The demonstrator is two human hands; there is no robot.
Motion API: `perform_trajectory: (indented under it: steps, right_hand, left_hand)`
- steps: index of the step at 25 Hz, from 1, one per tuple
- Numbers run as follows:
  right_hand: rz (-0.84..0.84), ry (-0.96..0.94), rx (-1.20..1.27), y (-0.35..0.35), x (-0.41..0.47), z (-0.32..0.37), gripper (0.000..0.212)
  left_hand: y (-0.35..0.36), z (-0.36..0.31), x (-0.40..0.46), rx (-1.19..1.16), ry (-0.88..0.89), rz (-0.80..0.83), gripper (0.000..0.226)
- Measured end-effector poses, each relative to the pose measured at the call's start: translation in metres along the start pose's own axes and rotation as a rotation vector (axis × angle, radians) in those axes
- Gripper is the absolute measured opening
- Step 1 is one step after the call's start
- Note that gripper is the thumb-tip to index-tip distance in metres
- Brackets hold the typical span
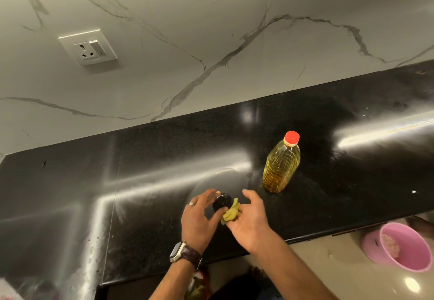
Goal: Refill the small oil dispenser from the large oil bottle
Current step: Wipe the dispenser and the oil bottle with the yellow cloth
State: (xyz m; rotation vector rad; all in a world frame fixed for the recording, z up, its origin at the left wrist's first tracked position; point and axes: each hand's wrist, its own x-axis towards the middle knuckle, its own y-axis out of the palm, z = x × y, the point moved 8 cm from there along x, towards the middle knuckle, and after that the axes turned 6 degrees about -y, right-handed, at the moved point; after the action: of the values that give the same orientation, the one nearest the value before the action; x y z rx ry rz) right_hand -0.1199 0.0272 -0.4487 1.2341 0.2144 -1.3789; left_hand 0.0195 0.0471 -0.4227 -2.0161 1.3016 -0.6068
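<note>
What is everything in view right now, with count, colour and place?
Large clear plastic oil bottle: one, yellow oil, red cap on, upright on counter, right of hands.
Small black round dispenser top: one, black, on counter between the hands.
Crumpled green cloth: one, yellow-green, beside the dispenser.
Glossy black stone counter: one, black, across the middle.
White wall socket: one, white, marble wall, upper left.
Pink plastic tub: one, pink, floor, lower right.
Left hand: one, ring and wristwatch, touching the dispenser.
Right hand: one, holding the cloth.
</note>
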Motion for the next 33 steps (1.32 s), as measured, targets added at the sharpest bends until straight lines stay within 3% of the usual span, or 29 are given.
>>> perform_trajectory:
  steps: [3,6,9,12,14,16,18,24,26,29,33]
  right_hand:
    - [0.037,-0.155,-0.525,0.005,0.010,0.003,0.072]
    - [0.257,-0.339,-0.935,0.021,0.006,0.027,0.058]
    - [0.451,-0.301,-1.059,0.029,0.023,0.040,0.087]
    - [0.587,-0.151,-1.306,0.040,0.060,0.031,0.112]
    - [0.706,-0.013,-1.332,0.047,0.069,0.021,0.125]
    - [0.741,0.034,-1.288,0.052,0.069,0.018,0.124]
    - [0.708,-0.005,-1.185,0.049,0.071,0.015,0.109]
    - [0.241,-0.222,-0.672,-0.004,0.046,-0.002,0.096]
    - [0.155,-0.174,-0.526,-0.012,0.028,-0.021,0.103]
    - [0.094,-0.042,-0.103,-0.009,0.019,-0.022,0.129]
    - [0.009,0.192,0.266,-0.002,0.016,-0.014,0.115]
  left_hand:
    - [-0.001,0.000,0.000,0.012,0.000,0.007,0.058]
    - [-0.002,-0.005,0.000,0.044,0.003,-0.012,0.057]
    - [-0.002,-0.006,-0.002,0.078,0.003,-0.025,0.050]
    - [-0.001,-0.007,-0.001,0.113,0.010,-0.026,0.048]
    - [-0.001,-0.007,0.000,0.127,0.015,-0.041,0.047]
    - [-0.002,-0.008,0.000,0.149,0.011,-0.040,0.046]
    - [-0.002,-0.007,0.001,0.160,0.000,-0.027,0.047]
    - [0.001,-0.002,0.000,0.183,-0.020,-0.001,0.055]
    - [0.000,-0.003,0.001,0.181,-0.007,-0.010,0.052]
    - [-0.001,-0.004,0.002,0.173,0.000,-0.025,0.046]
    - [-0.001,-0.003,0.002,0.189,0.013,-0.021,0.050]
